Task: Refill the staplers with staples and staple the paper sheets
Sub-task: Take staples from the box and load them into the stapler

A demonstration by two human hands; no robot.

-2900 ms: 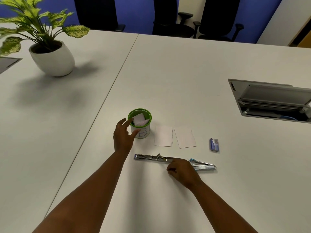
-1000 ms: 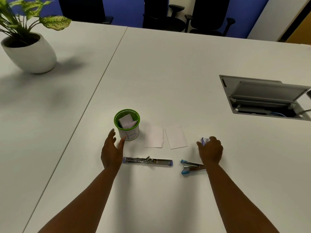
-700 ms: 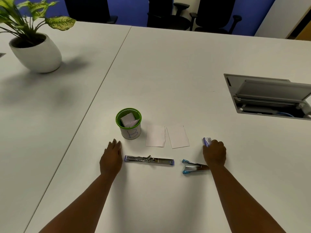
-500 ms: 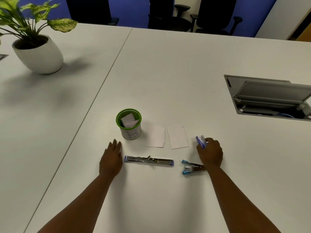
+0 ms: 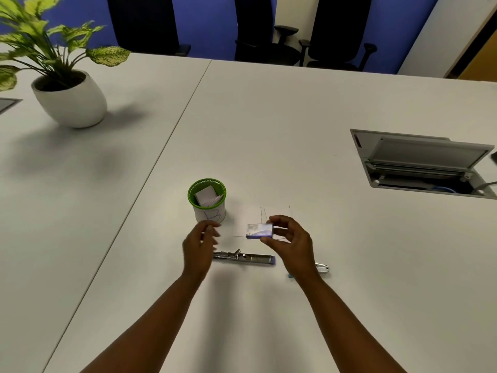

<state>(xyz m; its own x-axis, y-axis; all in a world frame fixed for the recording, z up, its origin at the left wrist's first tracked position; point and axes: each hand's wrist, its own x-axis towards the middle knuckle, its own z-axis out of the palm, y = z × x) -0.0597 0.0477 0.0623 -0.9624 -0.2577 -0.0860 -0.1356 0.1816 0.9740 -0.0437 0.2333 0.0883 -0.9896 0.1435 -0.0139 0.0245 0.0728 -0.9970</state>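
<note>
My right hand (image 5: 291, 242) pinches a small purple-and-white box of staples (image 5: 259, 230) between thumb and fingers, lifted above the table. My left hand (image 5: 200, 244) is raised just left of the box, fingers relaxed and blurred, holding nothing. A silver stapler (image 5: 246, 258), swung open flat, lies on the table between my hands. A second stapler (image 5: 321, 268) with blue ends lies mostly hidden behind my right wrist. Two white paper sheets (image 5: 244, 220) lie side by side behind the box, partly covered by my right hand.
A green-rimmed cup (image 5: 207, 201) with folded paper slips stands left of the sheets. A potted plant (image 5: 71, 102) sits at the far left. An open cable hatch (image 5: 422, 164) is set into the table at the right. Office chairs (image 5: 271, 33) stand beyond the far edge.
My right hand has lifted the staple box off the table and carried it left, over the paper sheets. My left hand has risen from the table toward the box.
</note>
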